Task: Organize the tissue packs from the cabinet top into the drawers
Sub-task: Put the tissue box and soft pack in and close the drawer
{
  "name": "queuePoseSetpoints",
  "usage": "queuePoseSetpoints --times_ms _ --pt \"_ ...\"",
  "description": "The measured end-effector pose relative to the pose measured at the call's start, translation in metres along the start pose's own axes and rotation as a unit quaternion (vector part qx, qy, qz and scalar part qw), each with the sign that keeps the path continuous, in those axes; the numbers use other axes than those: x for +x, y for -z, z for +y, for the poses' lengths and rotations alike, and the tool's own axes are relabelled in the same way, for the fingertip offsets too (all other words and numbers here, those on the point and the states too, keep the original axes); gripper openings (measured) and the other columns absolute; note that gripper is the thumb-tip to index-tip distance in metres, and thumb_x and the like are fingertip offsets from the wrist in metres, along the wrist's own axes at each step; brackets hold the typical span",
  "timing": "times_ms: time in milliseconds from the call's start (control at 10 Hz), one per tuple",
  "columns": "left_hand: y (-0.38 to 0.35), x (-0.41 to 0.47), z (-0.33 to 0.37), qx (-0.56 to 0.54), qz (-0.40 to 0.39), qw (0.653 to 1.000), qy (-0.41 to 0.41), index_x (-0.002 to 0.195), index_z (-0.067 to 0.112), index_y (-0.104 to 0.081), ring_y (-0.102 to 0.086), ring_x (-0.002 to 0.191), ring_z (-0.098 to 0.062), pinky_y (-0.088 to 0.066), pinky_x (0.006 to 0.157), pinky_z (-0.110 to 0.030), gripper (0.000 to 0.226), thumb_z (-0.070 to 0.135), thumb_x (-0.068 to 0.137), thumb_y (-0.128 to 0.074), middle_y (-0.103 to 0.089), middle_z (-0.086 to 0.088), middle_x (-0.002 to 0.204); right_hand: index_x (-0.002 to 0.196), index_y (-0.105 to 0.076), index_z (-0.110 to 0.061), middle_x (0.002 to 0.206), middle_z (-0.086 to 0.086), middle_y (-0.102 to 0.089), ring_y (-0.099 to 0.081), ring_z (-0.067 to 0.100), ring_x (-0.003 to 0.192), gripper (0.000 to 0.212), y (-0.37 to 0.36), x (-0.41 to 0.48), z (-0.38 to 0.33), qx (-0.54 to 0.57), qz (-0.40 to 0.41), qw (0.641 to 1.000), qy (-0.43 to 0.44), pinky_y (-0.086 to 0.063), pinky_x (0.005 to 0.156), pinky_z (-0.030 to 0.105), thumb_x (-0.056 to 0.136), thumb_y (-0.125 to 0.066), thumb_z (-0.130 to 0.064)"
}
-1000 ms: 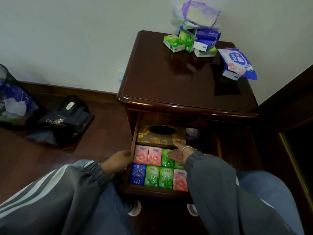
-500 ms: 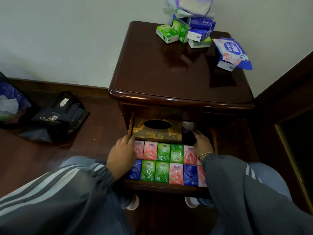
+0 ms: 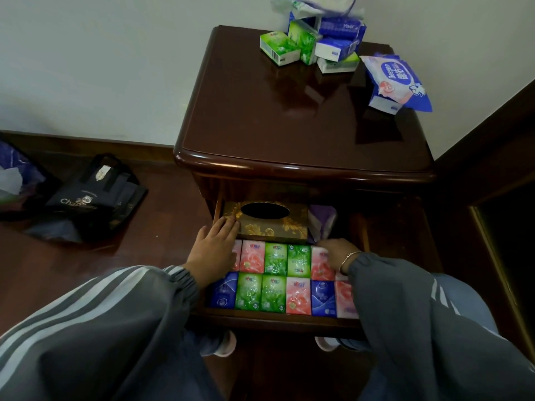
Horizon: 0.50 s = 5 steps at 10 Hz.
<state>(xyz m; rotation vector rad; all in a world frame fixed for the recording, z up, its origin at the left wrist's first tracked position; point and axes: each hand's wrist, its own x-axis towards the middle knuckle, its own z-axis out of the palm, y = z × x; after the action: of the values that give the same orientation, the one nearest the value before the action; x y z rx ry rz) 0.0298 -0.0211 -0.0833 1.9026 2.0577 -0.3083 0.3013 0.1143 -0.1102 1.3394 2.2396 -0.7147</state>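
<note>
In the lower centre, the open drawer (image 3: 278, 319) holds two rows of packs (image 3: 275, 293), with a gold box (image 3: 272, 224) above them. The left hand (image 3: 214, 253) lies flat on the upper row's left end, and the right hand (image 3: 335, 254) rests at its right end. Loose packs (image 3: 312, 44) sit on the cabinet top (image 3: 289, 125), at the upper right.

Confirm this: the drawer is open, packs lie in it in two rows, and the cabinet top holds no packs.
Wrong on the top. The head view shows green and blue packs piled at the back of the cabinet top. The drawer is open, with two rows of packs inside.
</note>
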Motion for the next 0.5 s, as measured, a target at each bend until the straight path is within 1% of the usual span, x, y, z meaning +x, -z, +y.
queuePoseSetpoints --times_ms 100,200,300,400,500 --pt "-0.001 0.001 0.0 -0.007 -0.003 1.0 0.002 0.153 0.017 0.0 0.002 0.149 -0.019 -0.014 0.117 -0.045 0.074 0.041 0.096 -0.04 0.001 0.0 0.163 0.112 -0.068 -0.012 0.12 0.012 -0.065 -0.059 0.029 0.111 0.032 0.005 -0.005 0.005 0.131 0.101 0.985 -0.054 -0.045 0.092 0.028 0.086 -0.053 -0.004" --pt "-0.001 0.001 -0.001 -0.009 0.0 1.0 -0.001 0.153 0.017 0.0 0.002 0.149 -0.019 -0.015 0.117 -0.046 0.074 0.04 0.096 -0.04 0.001 0.0 0.163 0.105 -0.068 -0.004 0.113 0.018 -0.067 -0.061 0.034 0.106 0.024 0.015 -0.004 0.003 0.232 0.192 0.942 -0.146 -0.045 0.087 0.031 0.086 -0.055 -0.009" --pt "-0.001 0.0 -0.002 -0.004 -0.002 1.0 -0.005 0.153 0.017 0.001 0.002 0.149 -0.018 -0.016 0.117 -0.047 0.075 0.039 0.096 -0.041 0.002 0.0 0.163 0.109 -0.063 0.002 0.116 0.021 -0.064 -0.06 0.035 0.105 0.034 0.02 0.002 -0.004 0.258 0.153 0.932 -0.202 -0.043 0.077 0.029 0.088 -0.059 -0.025" --pt "0.001 -0.001 -0.002 -0.003 -0.005 1.0 -0.007 0.154 0.017 0.001 0.003 0.149 -0.017 -0.017 0.116 -0.047 0.074 0.039 0.096 -0.04 0.003 0.001 0.163 0.122 -0.055 0.005 0.129 0.022 -0.055 -0.054 0.035 0.117 0.04 0.021 0.011 -0.007 0.304 0.117 0.914 -0.24 -0.048 0.08 0.021 0.091 -0.056 -0.019" --pt "0.002 -0.001 -0.003 -0.004 -0.011 1.0 -0.007 0.154 0.018 0.001 0.003 0.149 -0.017 -0.018 0.116 -0.047 0.075 0.038 0.095 -0.041 0.004 0.001 0.163 0.124 -0.053 0.008 0.132 0.023 -0.053 -0.051 0.036 0.121 0.038 0.025 0.014 -0.014 0.314 0.104 0.909 -0.253 -0.048 0.096 0.031 0.092 -0.053 -0.014"
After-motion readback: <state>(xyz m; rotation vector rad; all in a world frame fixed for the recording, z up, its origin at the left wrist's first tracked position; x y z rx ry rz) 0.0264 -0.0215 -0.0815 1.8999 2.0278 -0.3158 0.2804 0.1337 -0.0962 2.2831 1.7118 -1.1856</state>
